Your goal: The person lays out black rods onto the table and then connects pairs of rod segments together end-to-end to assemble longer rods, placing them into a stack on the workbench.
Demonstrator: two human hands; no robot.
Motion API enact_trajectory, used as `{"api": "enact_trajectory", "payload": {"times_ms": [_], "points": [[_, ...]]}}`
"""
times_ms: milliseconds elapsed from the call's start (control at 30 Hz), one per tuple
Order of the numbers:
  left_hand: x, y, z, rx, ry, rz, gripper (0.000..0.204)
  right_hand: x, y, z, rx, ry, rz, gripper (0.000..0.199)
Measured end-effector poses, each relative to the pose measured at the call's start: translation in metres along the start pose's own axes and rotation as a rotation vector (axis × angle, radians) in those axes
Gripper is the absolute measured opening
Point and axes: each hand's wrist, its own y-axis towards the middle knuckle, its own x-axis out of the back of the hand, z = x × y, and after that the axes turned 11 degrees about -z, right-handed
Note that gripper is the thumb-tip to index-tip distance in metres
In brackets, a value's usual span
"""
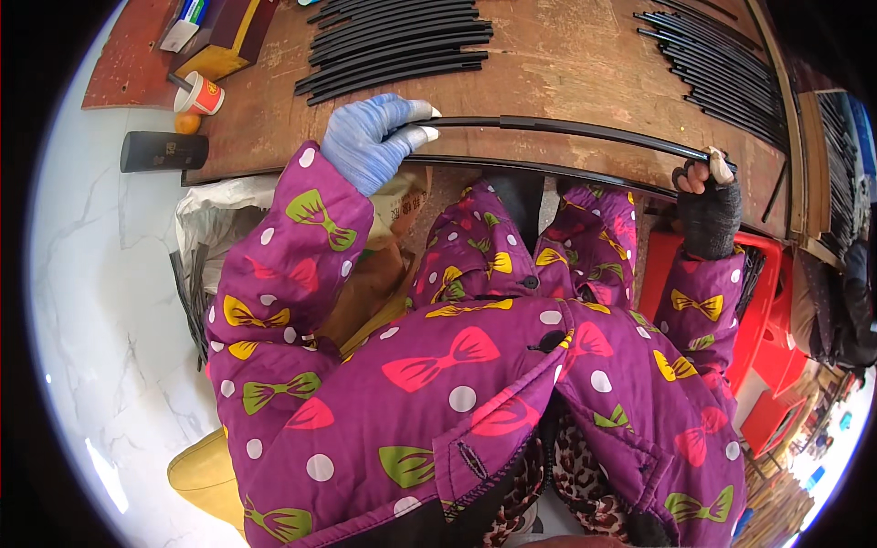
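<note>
A long black rod (594,132) spans the space between my hands, just above the front edge of the wooden table (566,82). It looks thinner at its left part and thicker from near the middle on. My left hand (358,144), in a light blue glove with white fingertips, pinches the thin left end between thumb and finger. At the other end, my right hand (709,212) is closed around the rod; it wears a black glove that leaves some fingertips bare, with a white wrap on one finger.
Black rods (397,46) lie in rows at the table's back middle, and more rods (717,78) at the right. A paper cup (199,94), an orange fruit (187,122) and a black cylinder (164,152) are at the left. Below are a white sack (215,215) and red crate (763,320).
</note>
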Motion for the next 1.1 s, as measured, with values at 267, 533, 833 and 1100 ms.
{"api": "enact_trajectory", "payload": {"times_ms": [267,533,833,1100], "points": [[0.000,0.002,0.001,-0.369,0.299,-0.052,0.019,0.003,0.001,-0.005,0.004,0.043,0.029,0.011],[0.007,0.008,-0.010,0.476,-0.034,0.183,0.024,0.000,0.001,-0.003,0.034,0.056,-0.019,0.013],[0.015,0.010,-0.005,0.300,0.012,0.140,0.014,0.028,0.004,0.009,0.142,0.062,-0.053,0.016],[0.037,0.016,0.026,0.460,-0.059,0.207,0.013,0.096,0.001,0.056,0.246,0.097,-0.134,0.016]]}}
